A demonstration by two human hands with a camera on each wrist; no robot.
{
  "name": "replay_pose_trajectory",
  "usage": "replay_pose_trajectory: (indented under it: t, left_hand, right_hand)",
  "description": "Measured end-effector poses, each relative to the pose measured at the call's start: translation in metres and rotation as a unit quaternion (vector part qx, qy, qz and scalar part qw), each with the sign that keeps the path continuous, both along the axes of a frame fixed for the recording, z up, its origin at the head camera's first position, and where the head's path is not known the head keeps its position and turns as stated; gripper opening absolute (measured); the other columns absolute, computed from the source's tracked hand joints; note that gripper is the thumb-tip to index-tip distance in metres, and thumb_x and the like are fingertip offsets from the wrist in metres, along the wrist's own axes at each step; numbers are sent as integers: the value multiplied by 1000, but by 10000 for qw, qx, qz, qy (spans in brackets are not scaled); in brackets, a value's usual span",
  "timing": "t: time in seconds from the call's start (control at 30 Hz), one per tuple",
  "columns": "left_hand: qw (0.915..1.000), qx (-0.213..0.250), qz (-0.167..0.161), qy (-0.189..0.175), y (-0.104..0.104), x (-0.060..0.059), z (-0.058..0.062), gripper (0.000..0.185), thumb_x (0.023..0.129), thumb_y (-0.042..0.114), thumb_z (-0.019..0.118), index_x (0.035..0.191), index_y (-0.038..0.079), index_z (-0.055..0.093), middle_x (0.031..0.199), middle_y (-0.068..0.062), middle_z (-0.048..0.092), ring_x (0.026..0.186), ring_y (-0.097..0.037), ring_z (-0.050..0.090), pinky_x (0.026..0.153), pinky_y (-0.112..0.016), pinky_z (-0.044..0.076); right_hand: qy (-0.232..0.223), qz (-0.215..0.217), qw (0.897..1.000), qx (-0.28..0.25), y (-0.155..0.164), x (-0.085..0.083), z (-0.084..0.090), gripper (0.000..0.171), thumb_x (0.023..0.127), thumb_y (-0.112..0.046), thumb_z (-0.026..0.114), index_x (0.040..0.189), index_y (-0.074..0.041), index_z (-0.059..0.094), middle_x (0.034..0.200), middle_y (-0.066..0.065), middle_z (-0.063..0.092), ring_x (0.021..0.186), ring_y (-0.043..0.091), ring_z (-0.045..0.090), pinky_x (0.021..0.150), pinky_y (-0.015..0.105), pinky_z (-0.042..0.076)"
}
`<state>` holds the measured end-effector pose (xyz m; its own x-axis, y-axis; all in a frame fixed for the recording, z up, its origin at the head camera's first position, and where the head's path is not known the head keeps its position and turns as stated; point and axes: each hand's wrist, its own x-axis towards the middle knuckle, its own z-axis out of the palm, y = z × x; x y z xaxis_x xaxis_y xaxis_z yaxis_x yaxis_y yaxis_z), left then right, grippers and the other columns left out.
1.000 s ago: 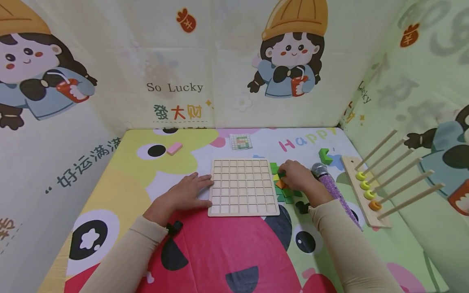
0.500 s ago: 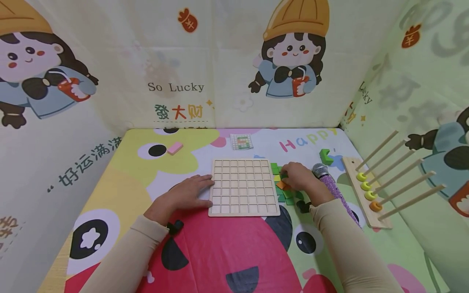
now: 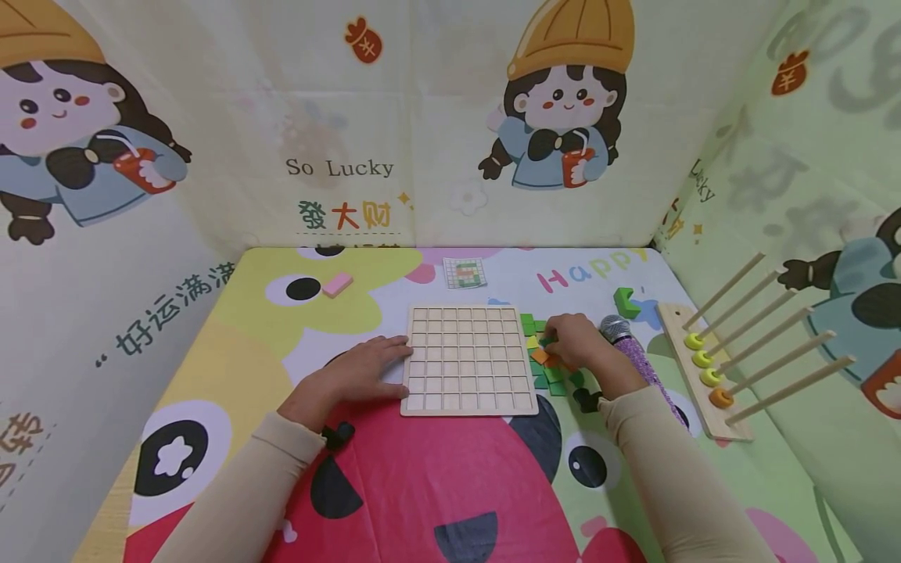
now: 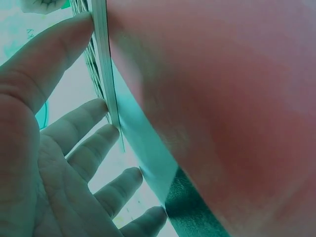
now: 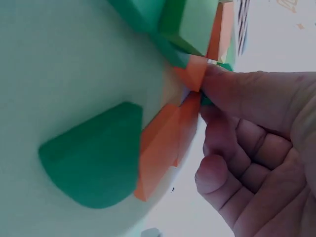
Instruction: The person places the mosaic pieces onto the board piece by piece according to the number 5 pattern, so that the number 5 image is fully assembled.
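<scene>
Just right of the board (image 3: 468,360), working into the tiles (image 3: 554,375) with the right hand (image 3: 579,342): curled in, thumb against forefinger, apparently pinching a green tile (image 5: 205,100) at the tips. Over on the left, touching the board's edge with the left hand (image 3: 352,375), straight-fingered and gripping nothing. At the picking-out step, by the look of it, with the board bare in the middle of the table (image 3: 408,461). Next, probably: lift clear without dragging other tiles along, check against the card (image 3: 465,274), carry across, settle flat in the grid.
</scene>
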<state>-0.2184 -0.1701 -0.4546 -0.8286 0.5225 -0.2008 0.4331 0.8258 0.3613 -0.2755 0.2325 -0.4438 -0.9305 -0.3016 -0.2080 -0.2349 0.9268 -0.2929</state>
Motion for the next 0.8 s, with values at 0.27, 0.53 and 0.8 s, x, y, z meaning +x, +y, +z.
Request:
replay_pose_trajectory:
  t: [0.27, 0.53, 0.8]
  left_hand:
    - [10000, 4, -53, 24, 0, -3, -1, 79, 88, 47, 79, 154, 15, 51, 164, -11, 41, 152, -39, 36, 121, -58, 36]
    - [9998, 73, -152, 45, -4, -1, 1, 77, 89, 47, 78, 153, 13, 51, 164, -12, 42, 150, -40, 37, 121, -58, 36]
    - [9998, 122, -132, 20, -4, -1, 2, 77, 89, 47, 77, 154, 14, 51, 164, -12, 41, 151, -40, 36, 122, -58, 34]
  right_hand:
    - [132, 210, 9995, -182, -2, 7, 7, 27, 97, -6, 65, 122, -6, 74, 122, 21, 71, 104, 34, 64, 99, 55, 54]
    - [413, 384, 9973, -480, -11, 10, 14, 20, 95, -9, 68, 113, -6, 76, 108, 14, 75, 95, 30, 64, 94, 53, 55]
    - [601, 654, 9914, -959, -21, 9, 18, 19, 99, -12, 66, 111, -2, 77, 93, 7, 76, 78, 17, 64, 78, 44, 56]
